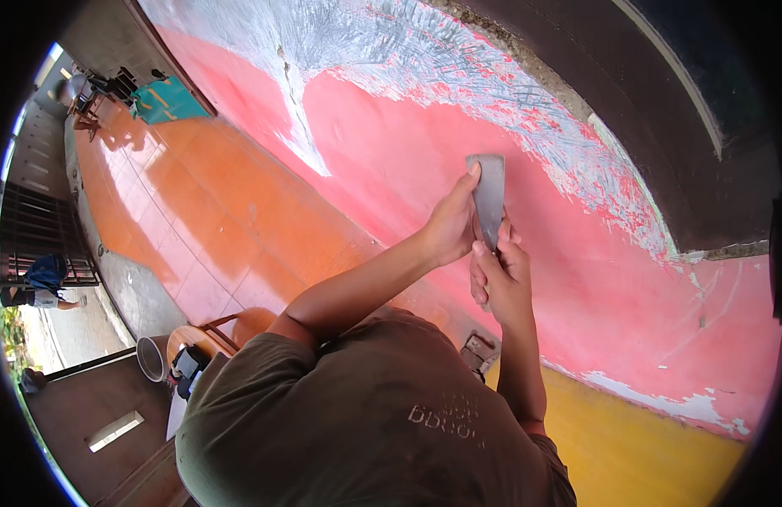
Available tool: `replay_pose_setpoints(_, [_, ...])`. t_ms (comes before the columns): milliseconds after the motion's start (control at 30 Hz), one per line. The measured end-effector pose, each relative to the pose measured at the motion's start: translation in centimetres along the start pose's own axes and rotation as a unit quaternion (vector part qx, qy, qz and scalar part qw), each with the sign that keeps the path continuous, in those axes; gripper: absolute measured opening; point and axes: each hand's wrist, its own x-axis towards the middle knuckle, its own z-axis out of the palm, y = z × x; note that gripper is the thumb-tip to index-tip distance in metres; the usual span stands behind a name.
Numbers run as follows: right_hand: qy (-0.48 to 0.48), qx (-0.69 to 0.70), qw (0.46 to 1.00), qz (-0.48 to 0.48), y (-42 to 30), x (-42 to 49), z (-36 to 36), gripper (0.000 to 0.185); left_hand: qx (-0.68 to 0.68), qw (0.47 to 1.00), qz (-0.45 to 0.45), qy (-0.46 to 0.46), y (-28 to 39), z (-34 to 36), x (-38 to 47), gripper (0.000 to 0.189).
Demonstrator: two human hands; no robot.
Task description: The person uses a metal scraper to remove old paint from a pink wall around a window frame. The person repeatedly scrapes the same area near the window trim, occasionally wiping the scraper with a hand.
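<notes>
In front of the pink painted wall (pixel 397 146) I hold up a metal putty knife (pixel 490 196), its wide blade edge pointing away from me. My right hand (pixel 506 275) is closed around the handle, which the fingers mostly hide. The thumb of my left hand (pixel 453 222) rests on the blade near its wide edge; the other left fingers are partly hidden behind the blade. Beyond the blade, a scraped band (pixel 524 108) of grey and white runs across the wall, with pink flecks left in it. A crack (pixel 289 76) splits the scraped patch at the left.
A dark window frame (pixel 619 114) borders the wall at upper right. Orange floor tiles (pixel 239 222) stretch left; yellow floor (pixel 594 412) lies at right. Behind my left arm stand a round wooden stool (pixel 188 339) and a bucket (pixel 151 359). People are in the distance at left.
</notes>
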Motion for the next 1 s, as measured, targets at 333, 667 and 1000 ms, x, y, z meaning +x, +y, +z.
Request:
replay_pose_setpoints(333, [0.033, 0.094, 0.995, -0.014, 2.7, -4.1, -2.9, 0.019, 0.099, 0.990, -0.036, -0.090, -6.2, -1.1, 0.2, 0.061])
replay_pose_setpoints(667, [-0.046, 0.092, 0.993, -0.061, 2.1, -6.9, -10.9, 0.044, 0.279, 0.952, 0.050, -0.115, -10.7, 2.2, 0.2, 0.056])
replay_pose_setpoints(1000, [-0.110, 0.123, 0.975, -0.149, 0.3, -11.2, -18.4, 0.036, 0.553, 0.657, 0.509, 0.054, -18.1, 5.9, 0.4, 0.040])
